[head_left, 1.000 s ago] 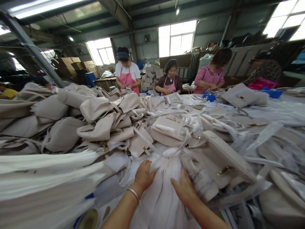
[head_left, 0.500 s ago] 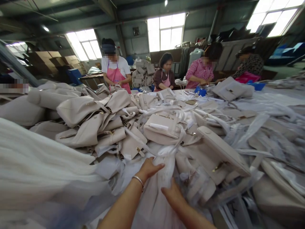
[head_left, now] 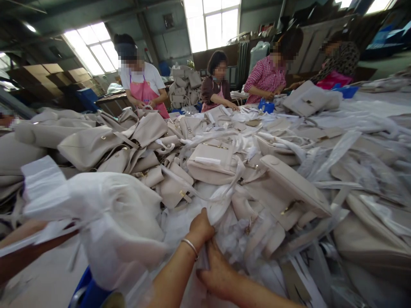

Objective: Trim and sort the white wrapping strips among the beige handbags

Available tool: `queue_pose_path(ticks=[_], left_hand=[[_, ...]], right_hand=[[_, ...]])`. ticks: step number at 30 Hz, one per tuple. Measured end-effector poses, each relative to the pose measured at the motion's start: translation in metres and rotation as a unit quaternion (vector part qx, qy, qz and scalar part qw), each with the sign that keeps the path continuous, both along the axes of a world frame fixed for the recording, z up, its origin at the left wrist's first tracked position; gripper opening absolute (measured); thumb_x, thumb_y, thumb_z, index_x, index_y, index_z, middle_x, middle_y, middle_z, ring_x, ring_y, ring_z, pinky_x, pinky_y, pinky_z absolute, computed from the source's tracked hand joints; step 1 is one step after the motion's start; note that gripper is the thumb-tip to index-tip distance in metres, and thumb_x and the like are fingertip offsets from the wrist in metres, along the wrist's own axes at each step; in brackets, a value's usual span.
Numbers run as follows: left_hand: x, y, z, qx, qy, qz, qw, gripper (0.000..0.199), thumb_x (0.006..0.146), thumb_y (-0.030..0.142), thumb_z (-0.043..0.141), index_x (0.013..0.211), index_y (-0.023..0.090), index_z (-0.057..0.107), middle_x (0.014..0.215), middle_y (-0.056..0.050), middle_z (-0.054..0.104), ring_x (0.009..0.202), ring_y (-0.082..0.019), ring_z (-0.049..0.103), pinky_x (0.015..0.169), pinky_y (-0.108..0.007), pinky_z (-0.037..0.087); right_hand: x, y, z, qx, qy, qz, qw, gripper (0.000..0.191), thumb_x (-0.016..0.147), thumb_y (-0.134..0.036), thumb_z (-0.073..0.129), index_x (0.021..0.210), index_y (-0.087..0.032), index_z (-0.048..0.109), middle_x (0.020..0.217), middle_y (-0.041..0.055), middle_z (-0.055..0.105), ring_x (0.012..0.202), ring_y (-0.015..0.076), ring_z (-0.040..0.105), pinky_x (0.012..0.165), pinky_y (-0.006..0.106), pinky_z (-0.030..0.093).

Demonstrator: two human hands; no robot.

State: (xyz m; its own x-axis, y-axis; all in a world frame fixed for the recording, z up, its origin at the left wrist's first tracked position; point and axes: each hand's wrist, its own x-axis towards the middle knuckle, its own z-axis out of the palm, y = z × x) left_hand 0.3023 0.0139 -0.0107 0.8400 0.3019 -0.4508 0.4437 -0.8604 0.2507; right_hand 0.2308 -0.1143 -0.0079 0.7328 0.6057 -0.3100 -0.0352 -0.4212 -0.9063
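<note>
Thin white wrapping (head_left: 220, 209) runs up from between my hands as a bunched strip. My left hand (head_left: 202, 226), with a silver bangle at the wrist, is closed around this wrapping. Just below it and touching it, my right hand (head_left: 220, 269) is closed on the lower part of the same wrapping, fingers partly hidden. Beyond my hands lies a beige handbag (head_left: 212, 164) with a gold zip and a white strip on it. A larger beige handbag (head_left: 289, 192) leans to the right, its strap covered in white film.
At left, another person's arm (head_left: 25, 248) is beside a white-wrapped bag (head_left: 112, 209), above a blue container (head_left: 88, 291). A heap of beige bags (head_left: 93, 145) covers the left side. Several people work across the table, near a blue bin (head_left: 266, 106).
My hands have come together and closed on the wrapping; before, they were apart with fingers spread. At left, the white cloth-like mass has shifted, and a wrapped bag and another arm now show.
</note>
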Motion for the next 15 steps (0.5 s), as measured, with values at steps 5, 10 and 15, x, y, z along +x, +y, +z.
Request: queue_pose_path(ticks=[5, 10, 15], left_hand=[[-0.005, 0.003, -0.005, 0.022, 0.006, 0.005, 1.0, 0.049, 0.071, 0.03, 0.064, 0.116, 0.014, 0.052, 0.117, -0.016, 0.067, 0.11, -0.03, 0.064, 0.088, -0.034, 0.049], [-0.025, -0.004, -0.009, 0.022, 0.0, 0.029, 0.999, 0.057, 0.07, 0.038, 0.065, 0.12, 0.014, 0.05, 0.116, -0.016, 0.066, 0.109, -0.032, 0.064, 0.086, -0.035, 0.049], [-0.046, -0.013, -0.012, 0.057, 0.011, 0.04, 0.998, 0.081, 0.07, 0.04, 0.068, 0.139, 0.012, 0.036, 0.125, -0.021, 0.061, 0.113, -0.033, 0.062, 0.09, -0.038, 0.047]], right_hand=[[0.009, -0.032, -0.01, -0.031, 0.043, 0.009, 0.999, 0.082, 0.076, -0.034, 0.057, 0.149, -0.003, 0.035, 0.157, 0.0192, 0.029, 0.146, 0.0288, 0.025, 0.121, 0.043, 0.019], [0.027, -0.041, -0.025, 0.028, 0.141, -0.106, 0.984, 0.065, 0.084, -0.044, 0.048, 0.138, -0.008, 0.049, 0.138, 0.0167, 0.056, 0.128, 0.0277, 0.052, 0.111, 0.042, 0.037], [0.019, -0.049, -0.019, 0.074, 0.078, -0.02, 0.994, 0.063, 0.072, -0.031, 0.058, 0.133, -0.016, 0.055, 0.139, 0.0114, 0.056, 0.131, 0.0285, 0.048, 0.114, 0.044, 0.033]])
